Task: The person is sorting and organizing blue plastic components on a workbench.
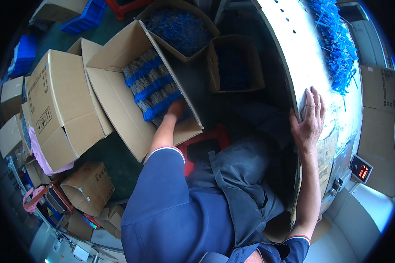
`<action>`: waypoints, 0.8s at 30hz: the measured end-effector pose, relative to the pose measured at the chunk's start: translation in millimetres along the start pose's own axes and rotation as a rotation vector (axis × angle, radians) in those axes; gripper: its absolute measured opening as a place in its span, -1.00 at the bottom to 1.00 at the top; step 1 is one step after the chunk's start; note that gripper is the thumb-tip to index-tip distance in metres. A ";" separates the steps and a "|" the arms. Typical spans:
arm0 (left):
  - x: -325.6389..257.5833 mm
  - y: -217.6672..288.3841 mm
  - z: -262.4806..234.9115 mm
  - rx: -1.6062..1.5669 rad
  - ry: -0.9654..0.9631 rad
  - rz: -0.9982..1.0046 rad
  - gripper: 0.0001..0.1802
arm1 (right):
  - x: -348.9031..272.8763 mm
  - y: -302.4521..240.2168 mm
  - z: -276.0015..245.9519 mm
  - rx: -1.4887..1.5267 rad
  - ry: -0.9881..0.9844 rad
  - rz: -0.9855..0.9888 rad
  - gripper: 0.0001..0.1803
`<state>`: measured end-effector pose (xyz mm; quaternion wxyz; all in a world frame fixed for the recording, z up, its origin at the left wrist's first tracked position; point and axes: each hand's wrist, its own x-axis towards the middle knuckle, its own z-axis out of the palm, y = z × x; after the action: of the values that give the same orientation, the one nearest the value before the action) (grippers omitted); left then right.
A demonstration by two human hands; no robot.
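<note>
My left arm reaches down into a large open cardboard box. There my left hand is at the near end of rows of thin pieces, banded blue and greyish. Its fingers are lost in shadow against the box wall, so whether they hold anything does not show. My right hand rests palm down on the edge of a white worktop, fingers stretched out and holding nothing. Beyond its fingertips lies a loose heap of thin blue pieces.
Two more cartons, one with blue and pale pieces and one with darker blue pieces, stand past the big box. A red stool is by my legs. Closed cartons crowd the left. A small display sits at right.
</note>
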<state>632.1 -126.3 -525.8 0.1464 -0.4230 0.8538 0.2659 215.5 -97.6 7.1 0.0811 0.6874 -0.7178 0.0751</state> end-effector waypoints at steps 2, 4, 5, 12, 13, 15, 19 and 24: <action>3.9 -4.7 -6.4 -0.106 -0.064 -0.116 -0.57 | 2.6 -3.1 0.9 0.008 0.004 -0.018 -0.16; -0.7 -13.2 0.5 -0.123 -0.070 -0.092 -0.59 | 6.0 -8.3 -0.8 0.012 0.000 -0.029 -0.16; -1.5 -29.0 23.1 -0.107 -0.061 -0.119 -0.59 | 9.8 -9.3 -4.9 0.033 0.015 -0.045 -0.16; -59.1 25.4 -30.6 -0.305 -0.259 -0.197 -0.59 | -1.0 3.5 0.5 0.017 0.044 -0.047 -0.18; -82.9 19.9 -38.9 -0.315 -0.289 -0.268 -0.62 | 0.9 1.5 -0.1 0.031 0.053 -0.059 -0.18; -122.1 15.2 -58.3 -0.320 -0.313 -0.331 -0.66 | -0.3 2.0 -0.9 0.042 0.070 -0.069 -0.21; -187.1 3.7 -105.0 -0.362 -0.188 -0.452 -0.66 | -6.1 3.9 -3.5 0.188 0.303 -0.164 -0.36; -221.3 -15.6 -128.6 -0.478 0.013 -0.603 -0.61 | -26.8 8.9 -18.6 0.320 0.548 -0.249 -0.58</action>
<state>774.0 -65.8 -321.0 0.1098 -0.6791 0.6057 0.3998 208.0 -67.0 19.5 0.1704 0.7282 -0.5590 0.3582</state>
